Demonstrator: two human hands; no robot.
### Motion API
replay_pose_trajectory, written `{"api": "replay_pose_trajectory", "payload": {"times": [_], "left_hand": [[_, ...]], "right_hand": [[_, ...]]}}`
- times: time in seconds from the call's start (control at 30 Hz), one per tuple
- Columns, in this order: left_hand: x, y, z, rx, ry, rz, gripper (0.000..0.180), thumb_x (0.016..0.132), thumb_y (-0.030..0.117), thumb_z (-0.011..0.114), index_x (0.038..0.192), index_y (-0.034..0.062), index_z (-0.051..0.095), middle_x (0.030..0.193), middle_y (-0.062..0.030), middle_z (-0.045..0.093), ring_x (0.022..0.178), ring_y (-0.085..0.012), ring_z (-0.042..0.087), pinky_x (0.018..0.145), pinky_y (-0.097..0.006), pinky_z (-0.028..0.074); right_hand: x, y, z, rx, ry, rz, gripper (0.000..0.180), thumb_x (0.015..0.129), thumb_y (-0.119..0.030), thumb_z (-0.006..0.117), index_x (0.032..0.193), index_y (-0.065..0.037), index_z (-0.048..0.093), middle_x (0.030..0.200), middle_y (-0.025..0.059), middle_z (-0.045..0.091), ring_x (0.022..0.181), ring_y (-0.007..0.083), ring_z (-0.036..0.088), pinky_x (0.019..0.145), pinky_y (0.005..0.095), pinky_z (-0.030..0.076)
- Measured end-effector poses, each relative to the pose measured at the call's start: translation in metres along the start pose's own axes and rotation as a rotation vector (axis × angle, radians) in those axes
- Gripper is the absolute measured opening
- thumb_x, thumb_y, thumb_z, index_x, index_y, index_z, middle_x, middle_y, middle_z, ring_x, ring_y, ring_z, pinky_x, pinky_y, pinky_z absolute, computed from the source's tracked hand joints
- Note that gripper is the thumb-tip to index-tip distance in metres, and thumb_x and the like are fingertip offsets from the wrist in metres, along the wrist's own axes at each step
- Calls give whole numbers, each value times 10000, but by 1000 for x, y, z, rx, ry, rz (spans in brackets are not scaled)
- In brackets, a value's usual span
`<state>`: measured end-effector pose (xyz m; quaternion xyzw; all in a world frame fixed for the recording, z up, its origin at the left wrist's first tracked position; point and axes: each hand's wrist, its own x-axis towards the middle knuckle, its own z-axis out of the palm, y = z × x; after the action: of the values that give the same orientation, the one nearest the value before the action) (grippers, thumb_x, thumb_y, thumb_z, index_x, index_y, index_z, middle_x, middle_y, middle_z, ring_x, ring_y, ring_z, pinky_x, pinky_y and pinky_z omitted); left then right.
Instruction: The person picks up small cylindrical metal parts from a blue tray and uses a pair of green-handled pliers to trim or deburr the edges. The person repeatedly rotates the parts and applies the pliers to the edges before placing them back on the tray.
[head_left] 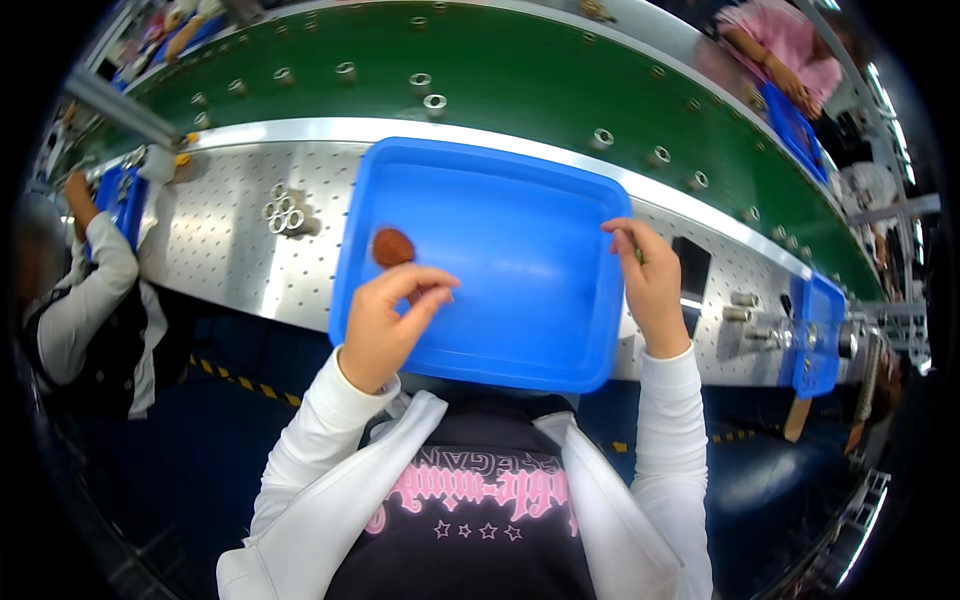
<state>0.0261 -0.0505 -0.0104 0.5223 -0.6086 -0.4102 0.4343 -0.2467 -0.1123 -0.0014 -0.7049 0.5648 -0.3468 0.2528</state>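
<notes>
- At eight o'clock over the blue tray (520, 310), the left hand (388, 318) was loosely curled; at three, the right hand (652, 285) was bent; whether anything was gripped could not be told.
- The brown pad (392, 247), inside at nine o'clock, was best left unbumped.

The tray (510, 290) is blue, shallow and rectangular; it lies flat under the left hand (388, 315), one side near the right hand (652, 280). The pad (392, 247), reddish brown and roundish, lies inside, just beyond the left hand.
</notes>
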Motion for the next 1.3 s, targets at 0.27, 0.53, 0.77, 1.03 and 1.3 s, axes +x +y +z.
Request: {"api": "replay_pose_trajectory", "payload": {"times": [0.27, 0.53, 0.77, 1.03, 1.3], "left_hand": [[15, -61, -99, 908, 459, 65, 142, 721, 56, 632, 850, 55, 572, 796, -80, 561, 759, -249, 542, 667, -346, 434], [15, -49, -90, 753, 551, 127, 97, 718, 39, 632, 802, 34, 583, 824, -98, 553, 760, -269, 567, 652, -340, 455], [-7, -2, -16, 294, 52, 328, 172, 717, 4, 637, 870, 26, 561, 946, -123, 589, 859, -284, 589, 743, -324, 477], [-13, 5, 11, 189, -90, 221, 373, 679, -46, 621, 1027, 41, 516, 932, -119, 572, 810, -259, 597, 711, -304, 482], [-12, 6, 14, 177, 198, 326, 237, 686, -7, 670, 912, 4, 598, 949, -116, 566, 824, -206, 555, 735, -279, 454]], "right_hand": [[-3, -29, 43, 101, -149, -67, 124, 791, -19, 568, 908, 1, 604, 837, 128, 632, 738, 251, 615, 660, 276, 470], [-19, -45, 49, 115, -194, -58, 128, 756, -1, 607, 884, -15, 615, 807, 118, 628, 721, 226, 620, 638, 268, 474], [-33, -87, 71, 89, -280, -373, 383, 626, 68, 603, 975, -89, 593, 787, 68, 593, 592, 208, 592, 502, 279, 454], [-40, -78, 58, -90, -294, -411, 315, 656, 43, 578, 938, -97, 575, 768, 65, 582, 599, 255, 566, 518, 308, 449], [-46, -54, 49, 602, -207, 192, 104, 867, -103, 556, 905, -7, 550, 754, 27, 553, 684, 72, 488, 604, 207, 398]]}}
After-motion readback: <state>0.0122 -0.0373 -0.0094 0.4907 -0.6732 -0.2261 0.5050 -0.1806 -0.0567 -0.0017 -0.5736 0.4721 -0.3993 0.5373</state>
